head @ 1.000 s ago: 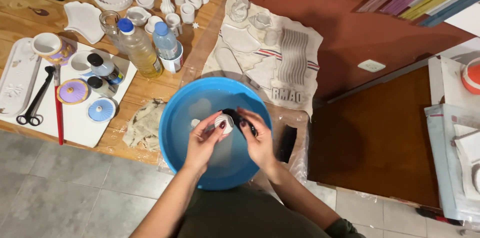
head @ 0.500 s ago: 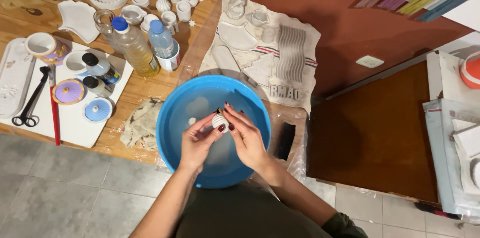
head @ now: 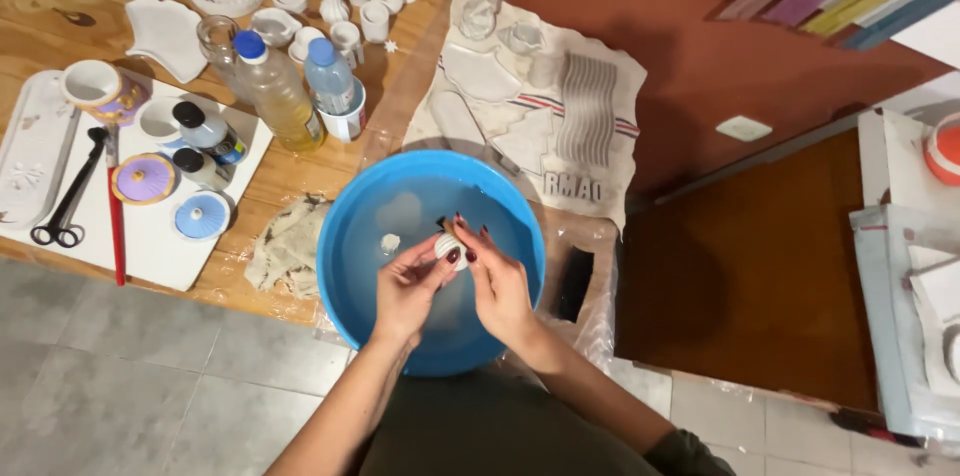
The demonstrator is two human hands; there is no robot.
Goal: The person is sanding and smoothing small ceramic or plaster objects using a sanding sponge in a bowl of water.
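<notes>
— Hands?
— Both over the blue basin, meeting at the middle. Left hand and right hand pinching one small white ribbed piece between fingertips, just above the water.
— Anything else in the basin?
— A small white bit floating left of the hands.
— Around it?
— Wooden desk. Two plastic bottles behind, black scissors far left, a cloth with white moulded shapes behind right.

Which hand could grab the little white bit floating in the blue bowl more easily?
Probably the left hand. The white bit lies in the blue bowl just beyond its fingers, while the right hand sits on the far side of the small white piece both hands hold.
</notes>
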